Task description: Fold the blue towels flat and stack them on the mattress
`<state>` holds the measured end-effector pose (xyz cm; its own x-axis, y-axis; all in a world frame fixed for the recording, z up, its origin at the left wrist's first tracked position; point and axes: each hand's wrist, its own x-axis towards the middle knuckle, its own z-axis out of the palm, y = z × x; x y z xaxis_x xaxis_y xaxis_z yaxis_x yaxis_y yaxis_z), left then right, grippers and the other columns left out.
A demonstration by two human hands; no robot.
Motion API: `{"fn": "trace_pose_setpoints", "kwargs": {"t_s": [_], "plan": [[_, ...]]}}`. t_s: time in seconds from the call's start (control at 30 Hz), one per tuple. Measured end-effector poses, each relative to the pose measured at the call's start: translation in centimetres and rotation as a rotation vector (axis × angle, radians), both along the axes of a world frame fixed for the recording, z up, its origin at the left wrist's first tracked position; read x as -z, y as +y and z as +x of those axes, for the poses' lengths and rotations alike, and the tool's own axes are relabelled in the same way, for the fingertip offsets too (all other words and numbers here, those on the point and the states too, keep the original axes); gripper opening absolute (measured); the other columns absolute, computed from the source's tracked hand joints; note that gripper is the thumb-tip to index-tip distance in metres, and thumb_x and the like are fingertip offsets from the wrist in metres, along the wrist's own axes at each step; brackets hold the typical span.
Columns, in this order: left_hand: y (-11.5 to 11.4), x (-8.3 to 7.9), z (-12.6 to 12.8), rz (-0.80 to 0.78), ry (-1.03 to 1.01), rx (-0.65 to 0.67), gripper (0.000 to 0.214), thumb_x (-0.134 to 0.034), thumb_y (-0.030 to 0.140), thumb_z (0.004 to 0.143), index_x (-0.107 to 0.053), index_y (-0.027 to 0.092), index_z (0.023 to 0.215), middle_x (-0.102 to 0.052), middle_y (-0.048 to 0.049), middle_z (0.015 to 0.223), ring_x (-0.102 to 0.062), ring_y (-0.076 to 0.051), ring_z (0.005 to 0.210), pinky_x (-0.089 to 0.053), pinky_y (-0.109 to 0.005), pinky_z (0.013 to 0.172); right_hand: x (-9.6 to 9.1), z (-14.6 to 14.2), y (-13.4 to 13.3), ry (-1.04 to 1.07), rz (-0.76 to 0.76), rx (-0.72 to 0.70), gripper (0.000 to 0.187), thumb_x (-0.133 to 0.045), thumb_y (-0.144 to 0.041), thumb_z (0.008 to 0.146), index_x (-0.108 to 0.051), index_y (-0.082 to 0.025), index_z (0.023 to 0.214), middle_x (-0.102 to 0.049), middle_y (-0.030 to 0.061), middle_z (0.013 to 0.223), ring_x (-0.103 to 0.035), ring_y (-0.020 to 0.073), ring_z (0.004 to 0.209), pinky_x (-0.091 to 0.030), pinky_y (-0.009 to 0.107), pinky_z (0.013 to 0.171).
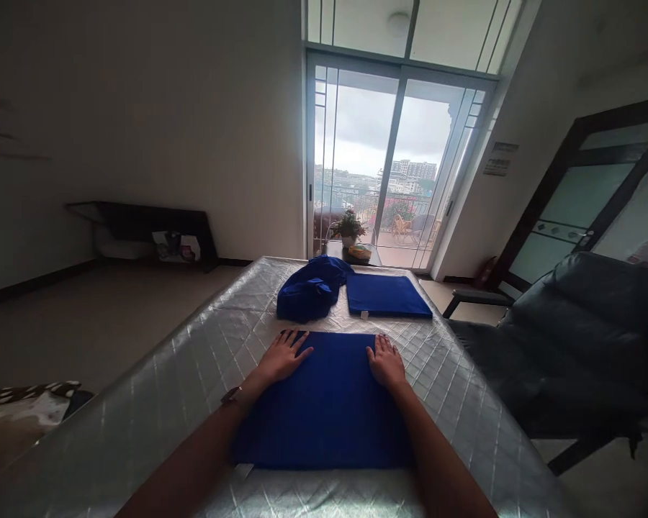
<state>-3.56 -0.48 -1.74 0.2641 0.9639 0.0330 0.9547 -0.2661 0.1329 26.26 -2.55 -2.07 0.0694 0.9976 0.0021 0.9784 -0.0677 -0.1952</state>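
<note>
A flat blue rectangular cushion [335,410] lies in front of me, with a small white tag at its near left corner. My left hand [284,356] rests flat on its far left corner, fingers spread. On the far right corner lies my right hand [387,361], its fingers stretched forward and the palm down. Neither hand grips anything. Beyond them sits a second flat blue cushion [389,295], also with a white tag on its near edge. To its left is a crumpled heap of blue cloth [310,291].
Everything blue lies on a table with a silvery quilted cover [183,388]. A dark armchair [572,345] stands close on the right. Past the far edge are a potted plant [350,229] and a sliding glass door [394,165]. A black bench-like object [151,226] is by the left wall.
</note>
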Motion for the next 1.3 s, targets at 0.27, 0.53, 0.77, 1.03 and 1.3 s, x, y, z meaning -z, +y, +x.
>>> {"fn": "trace_pose_setpoints", "kwargs": {"t_s": [0.27, 0.53, 0.77, 1.03, 1.3], "plan": [[0.3, -0.9, 4.5, 0.011, -0.003, 0.007, 0.076, -0.015, 0.061, 0.095, -0.032, 0.011, 0.149, -0.029, -0.0168, 0.157, -0.023, -0.033, 0.146, -0.016, -0.053, 0.117, 0.0, -0.3, -0.1, 0.019, 0.008, 0.016, 0.065, -0.018, -0.044, 0.098, -0.02, -0.008, 0.153, -0.014, 0.0077, 0.161, -0.009, 0.0163, 0.148, -0.005, 0.034, 0.118], [-1.3, 0.6, 17.5, 0.082, -0.132, 0.273, 0.072, -0.003, 0.057, 0.095, -0.033, 0.022, 0.151, -0.032, -0.0064, 0.157, -0.023, -0.019, 0.147, -0.021, -0.039, 0.121, 0.1, 0.3, -0.4, -0.06, 0.001, -0.045, 0.061, -0.019, -0.029, 0.097, -0.017, -0.007, 0.154, -0.013, 0.0078, 0.161, -0.009, 0.0172, 0.148, -0.009, 0.035, 0.117], [-1.1, 1.1, 13.6, 0.099, -0.117, 0.235, 0.065, -0.015, 0.057, 0.096, -0.033, 0.027, 0.15, -0.032, -0.007, 0.157, -0.022, -0.023, 0.148, -0.02, -0.046, 0.12, 0.0, 0.0, -0.3, -0.013, 0.034, -0.022, 0.064, -0.017, -0.039, 0.098, -0.021, -0.004, 0.152, -0.017, 0.0105, 0.16, -0.01, 0.0184, 0.148, -0.008, 0.035, 0.118], [-0.9, 0.1, 2.8, 0.056, -0.008, -0.023, 0.066, -0.015, 0.057, 0.097, -0.032, 0.02, 0.15, -0.03, -0.011, 0.158, -0.021, -0.028, 0.147, -0.016, -0.05, 0.119, 0.1, -0.2, -0.1, 0.004, 0.019, 0.011, 0.063, -0.017, -0.04, 0.099, -0.021, -0.007, 0.153, -0.016, 0.0086, 0.161, -0.01, 0.0161, 0.148, -0.005, 0.034, 0.118], [-0.8, 0.6, 0.9, 0.057, -0.012, -0.112, 0.074, -0.015, 0.066, 0.094, -0.029, 0.021, 0.151, -0.025, -0.0106, 0.16, -0.017, -0.028, 0.148, -0.017, -0.045, 0.119, -0.6, -0.3, -0.3, -0.066, 0.008, -0.019, 0.062, -0.017, -0.036, 0.098, -0.024, -0.006, 0.152, -0.02, 0.0088, 0.159, -0.013, 0.0186, 0.147, -0.006, 0.037, 0.118]]}}
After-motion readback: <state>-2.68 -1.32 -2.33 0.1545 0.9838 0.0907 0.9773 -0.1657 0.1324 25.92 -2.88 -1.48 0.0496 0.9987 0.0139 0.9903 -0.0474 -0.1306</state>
